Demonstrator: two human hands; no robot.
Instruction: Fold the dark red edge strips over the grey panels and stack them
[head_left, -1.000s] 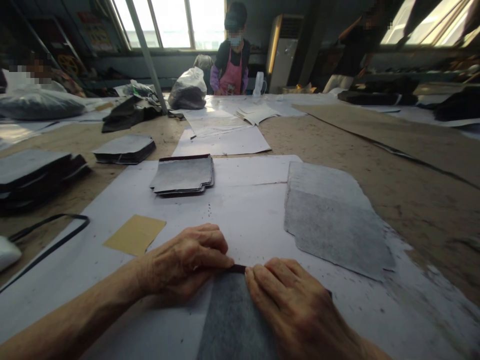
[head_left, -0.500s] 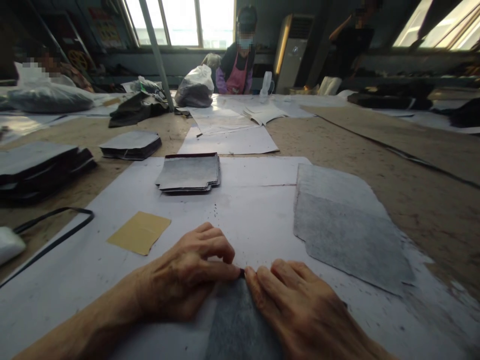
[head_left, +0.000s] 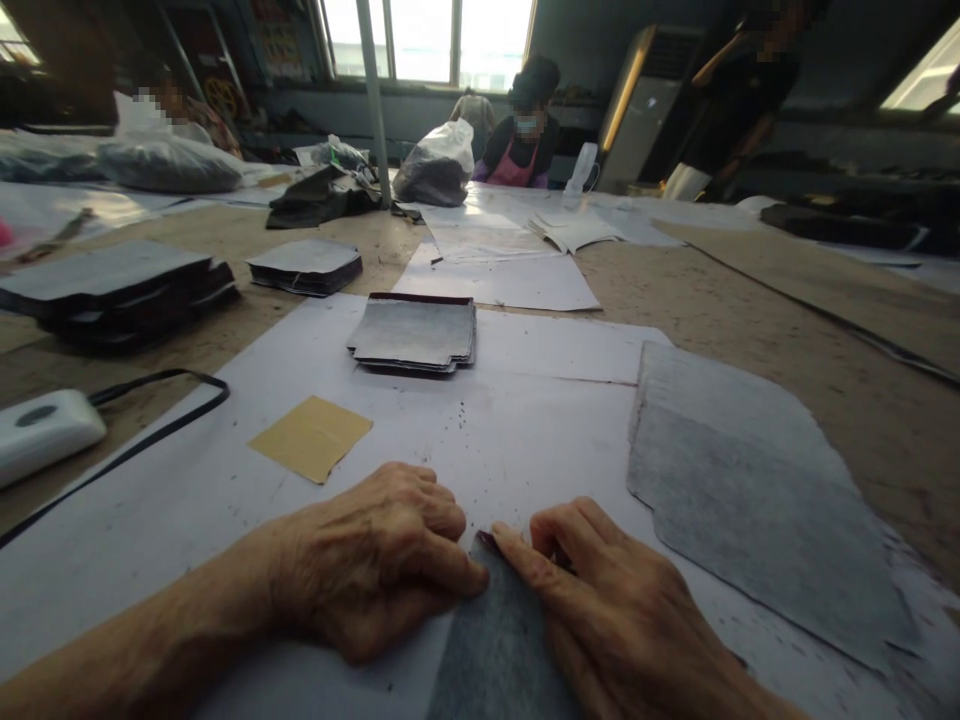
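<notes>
A grey-backed sheet piece (head_left: 499,640) lies in front of me, with a small dark turned-over edge at its far tip. My left hand (head_left: 382,565) is closed, its fingers curled under and its thumb pressing the left edge of this piece. From the other side, my right hand (head_left: 622,600) is closed along the right edge; its index fingertip presses the dark tip while the other fingers bend inward. The near part of the piece runs out of the picture.
White paper (head_left: 540,440) covers the tabletop under my hands. Around it are larger grey sheets (head_left: 750,500), a notched stack (head_left: 412,330), more stacks (head_left: 112,275) on the left, a tan square (head_left: 311,438) and a white corded device (head_left: 49,430). Several people are beyond the table.
My left thumb has slid from the dark tip back along the left edge. The right index finger now presses the tip. The view has swung left, showing more of the white device.
</notes>
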